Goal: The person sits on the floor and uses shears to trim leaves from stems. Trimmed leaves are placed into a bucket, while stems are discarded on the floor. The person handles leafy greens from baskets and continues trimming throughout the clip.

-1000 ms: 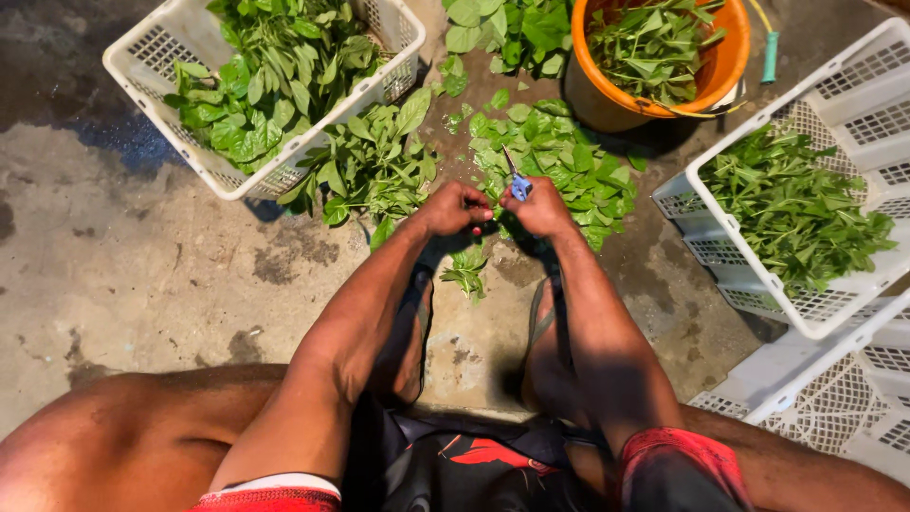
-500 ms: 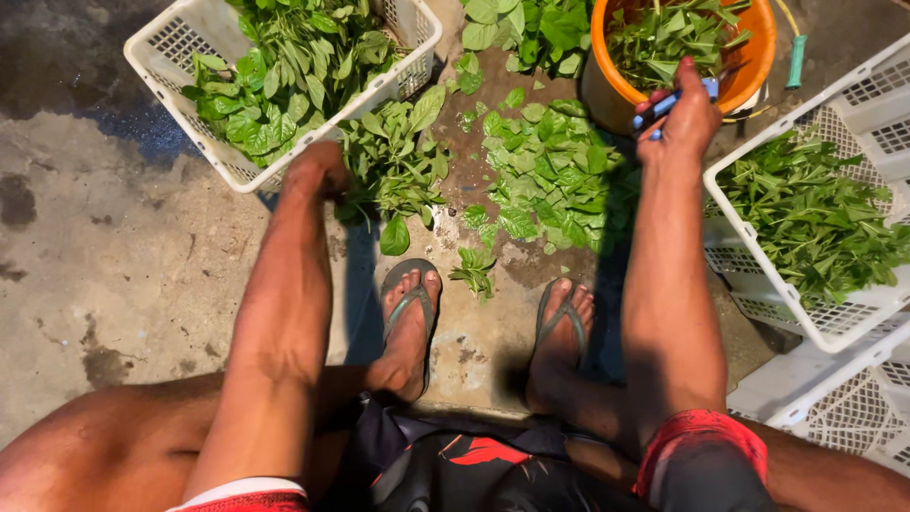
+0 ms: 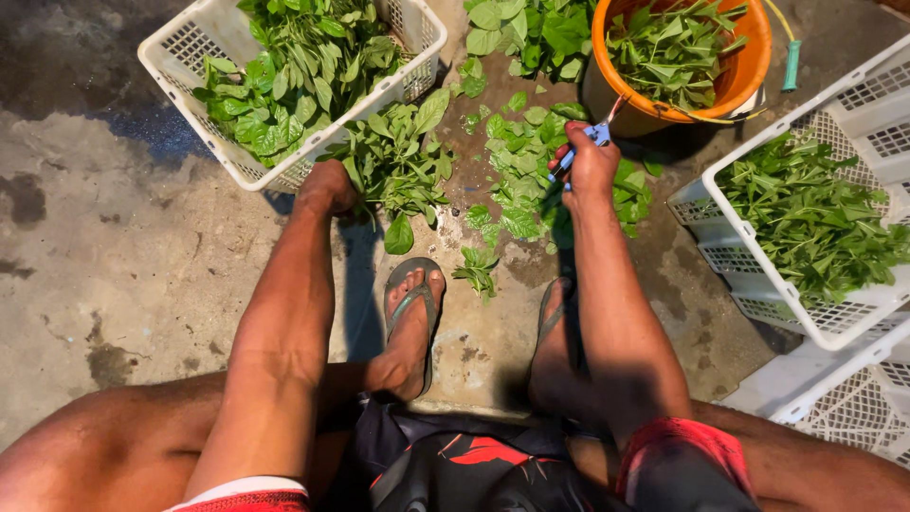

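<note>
1. Left hand [image 3: 329, 186] is closed on a bunch of leafy stems [image 3: 398, 166] lying on the concrete floor [image 3: 123, 275], at about 11 o'clock from the sandalled left foot [image 3: 409, 318]. A loose grip could let stems slide out and scatter.
2. At 12 o'clock from that hand, the white basket [image 3: 190, 52] of leaves [image 3: 284, 81] sits just beside the bunch; dragging the bunch could snag its rim.
3. Loose leaves [image 3: 517, 190] lie between the hands, near both feet, and could get trodden on wet concrete.
4. Right hand [image 3: 590, 166] is curled round small blue-handled scissors [image 3: 583, 142], points toward 1 o'clock; whether the blades gape I cannot tell. They could nick the orange bucket [image 3: 749, 71] or a finger.
5. At 3 o'clock, a second white basket [image 3: 758, 251] of finer greens [image 3: 815, 223] stands well apart.
</note>
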